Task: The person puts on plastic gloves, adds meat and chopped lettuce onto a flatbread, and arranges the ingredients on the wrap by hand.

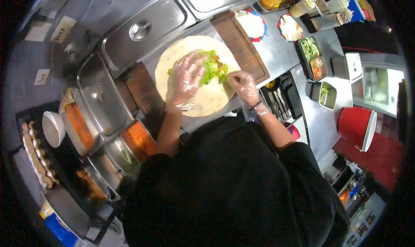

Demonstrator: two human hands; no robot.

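A large round flatbread (pixel 207 101) lies on white paper over a dark wooden board (pixel 242 46). Green lettuce (pixel 210 70) with some reddish-brown filling is heaped near its middle. My left hand (pixel 188 76), in a clear plastic glove, rests over the left part of the lettuce with its fingers spread. At the flatbread's right edge is my right hand (pixel 244 87), also gloved, its fingers pinched together beside the filling. Whatever may be between those fingertips is too small to make out.
Lidded steel pans (pixel 149 31) stand behind and left of the board. Orange food fills a tray (pixel 139 137) at the left. Rightward are a vegetable container (pixel 311 59), squeeze bottles (pixel 301 7), a small tub (pixel 327 95) and a red bucket (pixel 355 128).
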